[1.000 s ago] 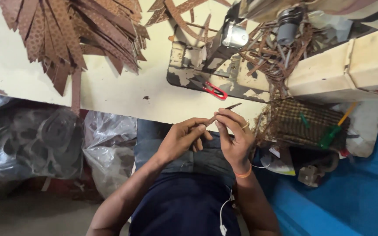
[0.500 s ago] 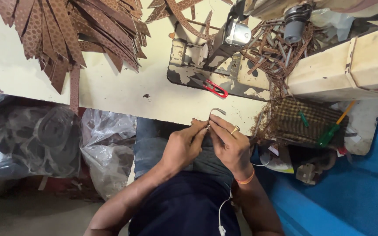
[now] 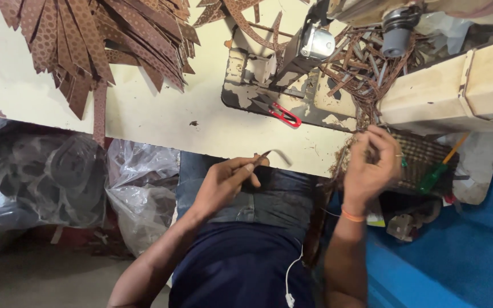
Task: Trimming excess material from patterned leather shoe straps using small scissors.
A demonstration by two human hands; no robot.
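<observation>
So the big change from half a second back: the hands have split up. Before, both were bunched together right at the near edge of the surface (image 3: 161, 122), working the same little piece. Now the left hand (image 3: 223, 181) sits alone below that edge, over the lap, fingers closed in a pinch on a thin dark strip (image 3: 270, 155) that curls up and over toward the surface edge. The right hand (image 3: 372, 165) has swung out to the side, away from the left hand, and is up by the tangle of brown scraps (image 3: 360, 68) that spills down off the sewing machine (image 3: 315, 48). Its fingers are curled, but I can't tell if it actually has anything in them; the scraps and a woven basket (image 3: 423, 159) behind it muddle things.

Other stuff, going from the sewing machine: a red-handled snipper (image 3: 285, 116) lies on the machine's worn base, on the side nearest the person. Far off to the other side of the surface there's a fan-shaped pile of perforated brown straps (image 3: 98, 45), a few hanging over the edge. A green-handled screwdriver (image 3: 437, 174) pokes out just past the basket, below the machine's cream body.

Under the surface, next to the left arm, crumpled clear plastic bags (image 3: 75, 182) are stuffed in. A white earphone cable (image 3: 289, 279) hangs down the dark blue shirt.
</observation>
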